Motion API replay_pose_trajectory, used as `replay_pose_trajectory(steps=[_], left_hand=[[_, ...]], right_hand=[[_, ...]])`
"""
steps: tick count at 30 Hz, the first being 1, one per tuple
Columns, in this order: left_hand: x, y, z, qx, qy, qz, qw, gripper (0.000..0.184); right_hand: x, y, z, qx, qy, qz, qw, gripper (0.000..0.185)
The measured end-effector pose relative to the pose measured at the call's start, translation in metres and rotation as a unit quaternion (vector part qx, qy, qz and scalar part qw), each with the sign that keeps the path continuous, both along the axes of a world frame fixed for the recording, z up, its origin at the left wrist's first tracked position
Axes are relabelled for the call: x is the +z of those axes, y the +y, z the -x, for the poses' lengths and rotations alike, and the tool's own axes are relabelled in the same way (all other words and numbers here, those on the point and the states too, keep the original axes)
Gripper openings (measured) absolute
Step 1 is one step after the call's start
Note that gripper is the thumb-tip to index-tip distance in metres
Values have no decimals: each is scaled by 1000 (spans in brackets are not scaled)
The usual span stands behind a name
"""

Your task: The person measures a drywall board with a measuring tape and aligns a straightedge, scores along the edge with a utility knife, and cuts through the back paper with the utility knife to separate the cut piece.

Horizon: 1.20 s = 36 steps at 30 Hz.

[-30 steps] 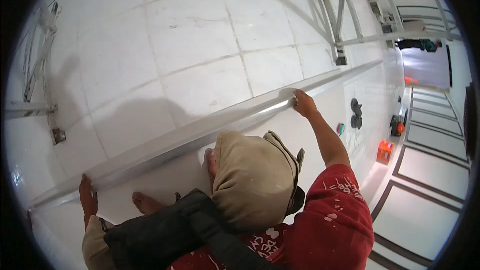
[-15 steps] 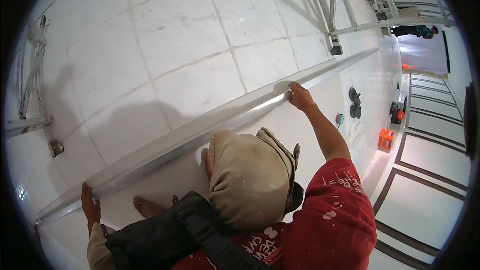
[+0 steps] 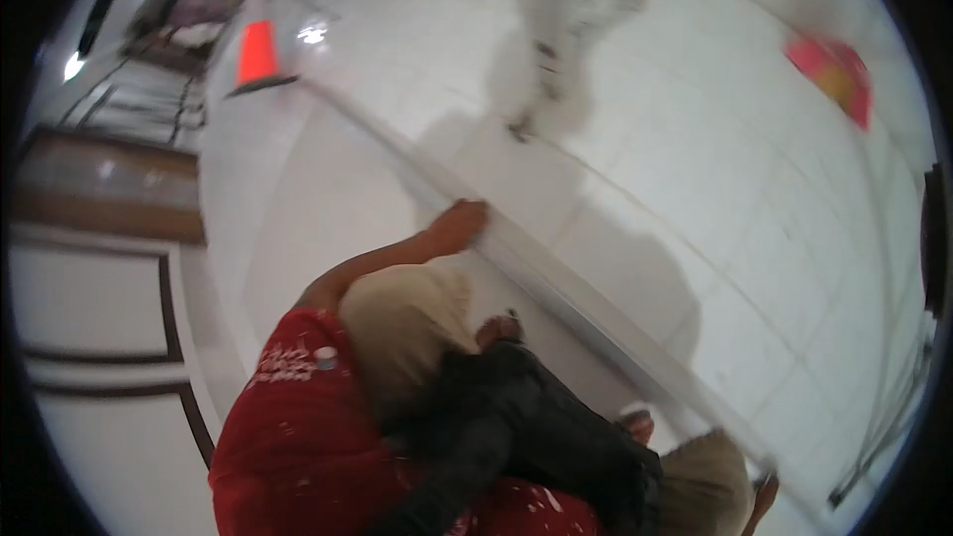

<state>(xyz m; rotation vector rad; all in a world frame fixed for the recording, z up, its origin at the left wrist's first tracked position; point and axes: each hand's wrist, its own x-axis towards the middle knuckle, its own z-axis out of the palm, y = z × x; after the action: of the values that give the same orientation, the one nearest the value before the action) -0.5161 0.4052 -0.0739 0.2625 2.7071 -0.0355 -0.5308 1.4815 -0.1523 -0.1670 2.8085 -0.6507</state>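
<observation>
A long, pale metal straightedge (image 3: 586, 313) runs diagonally across the floor in front of me, from near the cone to the lower right. My left hand (image 3: 463, 225) is on its left edge, fingers curled down against it. Further along, at the lower right, my right hand (image 3: 762, 498) is close to the bar's end; it is blurred and partly cut off by the view, so its fingers are hidden. My knee, in beige trousers (image 3: 407, 323), and a black bag (image 3: 536, 417) lie between my arms. My bare feet are beside the straightedge.
An orange traffic cone (image 3: 258, 55) stands at the upper left. White panels with dark frames (image 3: 99, 303) line the left side. A blurred pale metal frame (image 3: 548, 69) stands at the top, with a pink and yellow item (image 3: 834, 79) at the upper right. More thin metal legs (image 3: 884, 447) show at the right.
My head has swung to the left, bringing the cone into view and blurring the picture. My left hand now appears mid-view; my right hand has shifted to the lower right edge.
</observation>
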Motion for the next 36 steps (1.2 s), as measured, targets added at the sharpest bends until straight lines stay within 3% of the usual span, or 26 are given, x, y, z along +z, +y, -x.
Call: replay_pose_trajectory(steps=[1,3,4,6,8,10,11,12,15,16,17,18,20,22,23,25,27,29,31,34,36], left_hand=[[27,17,11,12,-62,41,997,67],[50,22,3,46,-22,58,997,88],[61,22,-3,75,11,45,996,92],[70,20,-28,162,68,3,984,98],[80,3,-75,280,112,-58,952,99],[82,-6,-126,408,56,-74,908,95],[78,-13,-158,425,20,-62,903,93],[73,-19,-188,441,-15,-52,896,91],[40,-32,-266,451,-150,-36,879,81],[34,-28,-279,454,-181,-38,872,79],[31,-23,-290,475,-181,-39,860,78],[27,-16,-297,501,-159,-43,849,77],[24,-5,-295,543,-95,-49,833,74],[19,-17,-281,566,-32,-50,822,71],[17,-28,-272,570,-4,-49,820,70],[13,-68,-247,569,49,-42,820,64],[3,-123,-220,583,92,-43,806,61],[-14,-177,-199,618,134,-36,774,61],[-28,-232,-186,655,181,-10,734,63],[-54,-286,-179,656,211,94,719,68],[-53,-297,-179,650,224,88,721,70]], right_hand=[[-16,13,-7,-57,-37,63,996,56],[-15,39,-17,-187,-118,161,962,62],[6,22,-10,-202,-140,113,963,61],[49,4,9,-121,-158,-27,980,60],[98,-19,38,32,-137,-130,982,58],[133,-49,80,231,-55,-178,955,57],[175,-107,110,68,-263,-215,938,65],[184,-139,135,113,-265,-239,927,60],[161,-196,195,243,-257,-309,883,48],[113,-195,219,325,-189,-280,883,55],[129,-283,242,364,-253,-311,841,70],[117,-338,258,411,-209,-285,840,68],[164,-501,260,433,-192,-234,849,57],[140,-597,267,541,-57,-92,834,54],[163,-659,261,548,-93,-98,826,52],[182,-761,251,549,-104,-71,826,51],[144,-830,240,554,-40,55,830,52],[157,-912,211,479,-159,109,856,60],[136,-987,185,409,-230,135,873,76],[91,-1075,165,388,-218,130,886,97],[65,-1123,171,360,-189,108,907,104]])
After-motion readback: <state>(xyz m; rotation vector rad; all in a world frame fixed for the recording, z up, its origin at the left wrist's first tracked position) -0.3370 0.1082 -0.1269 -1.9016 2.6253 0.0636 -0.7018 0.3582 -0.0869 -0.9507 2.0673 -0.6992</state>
